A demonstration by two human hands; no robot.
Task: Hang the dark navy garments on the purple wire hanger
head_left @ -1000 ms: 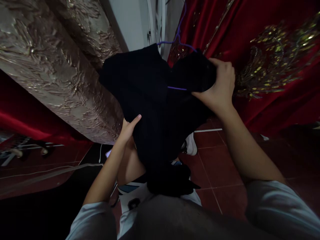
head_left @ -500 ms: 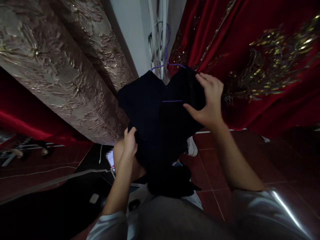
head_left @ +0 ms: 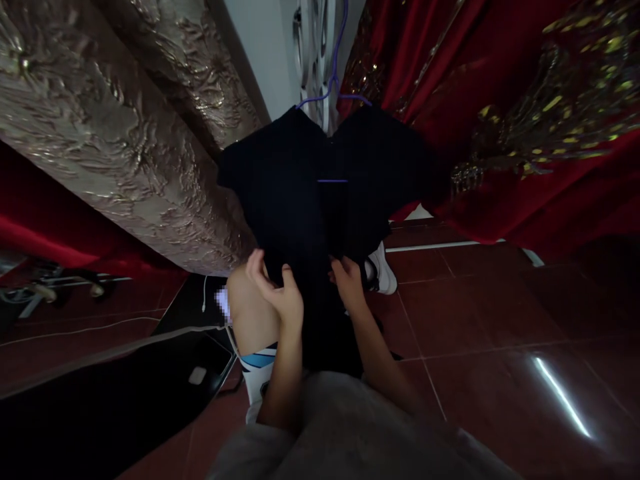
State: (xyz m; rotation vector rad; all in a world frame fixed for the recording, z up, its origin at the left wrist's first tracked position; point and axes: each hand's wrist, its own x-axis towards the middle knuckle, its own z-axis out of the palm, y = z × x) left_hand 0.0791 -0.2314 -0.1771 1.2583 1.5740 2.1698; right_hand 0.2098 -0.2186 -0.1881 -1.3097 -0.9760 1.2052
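A black garment [head_left: 310,193] hangs on a purple hanger [head_left: 333,87] in front of me, its hook up by a white grille. My left hand [head_left: 277,293] is at the garment's lower left edge, fingers curled and pinching the cloth. My right hand [head_left: 350,283] grips the lower middle of the garment, fingers closed on the fabric. Both hands are low, just above my bare knee [head_left: 245,313]. The garment's lower part drops behind my arms and is hidden.
A gold embossed curtain [head_left: 125,147] hangs at the left. Red velvet cloth with gold sequins [head_left: 525,133] hangs at the right. The floor is red tile [head_left: 475,333]. A white shoe [head_left: 385,273] and a black mat with a cable [head_left: 125,380] lie below.
My right hand has come down from the garment's upper right shoulder to its lower middle. My left hand stayed low and shifted its grip on the edge. The garment now hangs spread on the hanger.
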